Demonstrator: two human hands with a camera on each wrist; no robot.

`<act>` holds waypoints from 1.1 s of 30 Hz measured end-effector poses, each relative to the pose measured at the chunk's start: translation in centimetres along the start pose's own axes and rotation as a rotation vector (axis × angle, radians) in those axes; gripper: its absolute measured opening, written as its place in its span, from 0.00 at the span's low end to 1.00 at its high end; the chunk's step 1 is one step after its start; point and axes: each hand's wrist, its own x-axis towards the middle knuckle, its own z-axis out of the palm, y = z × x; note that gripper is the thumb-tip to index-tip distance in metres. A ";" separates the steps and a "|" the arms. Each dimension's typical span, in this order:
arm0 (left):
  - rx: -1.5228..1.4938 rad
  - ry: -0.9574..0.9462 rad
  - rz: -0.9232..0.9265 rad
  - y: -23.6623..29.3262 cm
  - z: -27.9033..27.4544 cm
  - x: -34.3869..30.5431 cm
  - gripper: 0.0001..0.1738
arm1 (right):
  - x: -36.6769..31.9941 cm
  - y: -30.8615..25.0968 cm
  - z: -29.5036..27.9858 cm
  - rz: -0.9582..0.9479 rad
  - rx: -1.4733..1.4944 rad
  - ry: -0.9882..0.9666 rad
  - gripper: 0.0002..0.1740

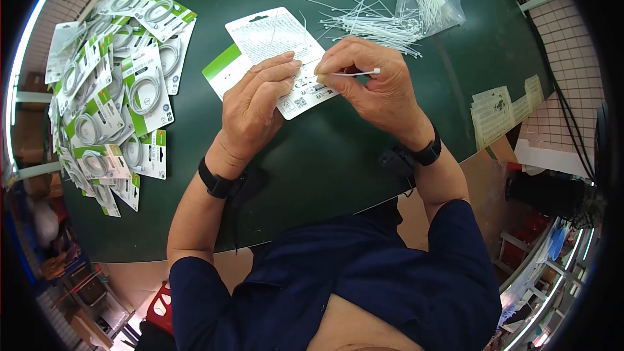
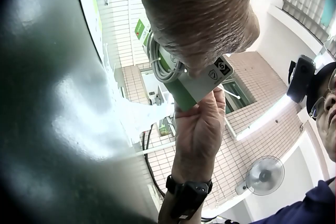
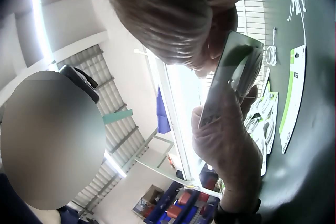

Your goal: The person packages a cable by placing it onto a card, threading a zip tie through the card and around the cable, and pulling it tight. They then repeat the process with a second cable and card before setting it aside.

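Note:
My left hand (image 1: pixel 257 101) grips a white packaging card (image 1: pixel 266 36), its printed back facing up, at its lower left part. A coiled white cable (image 2: pixel 157 61) on the card's green-and-white front shows in the left wrist view. Between thumb and fingertips my right hand (image 1: pixel 374 84) pinches a thin white cable tie (image 1: pixel 354 74) at the card's right edge. The tie's head end sticks out to the right across the palm. Part of the tie is hidden by the fingers. Under the held card, another card with a green end (image 1: pixel 222 63) lies on the table.
A heap of cable packs (image 1: pixel 146 88) covers the left side of the green table (image 1: pixel 312 175). Loose white cable ties (image 1: pixel 370 23) lie at the back, beside a clear bag (image 1: pixel 448 10) of them. Printed paper sheets (image 1: pixel 494 114) lie at the right edge.

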 end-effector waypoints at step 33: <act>-0.779 -0.002 -0.772 7.0 -2.5 4.3 0.07 | 3.0 -1.7 -4.2 0.271 0.521 -0.337 0.02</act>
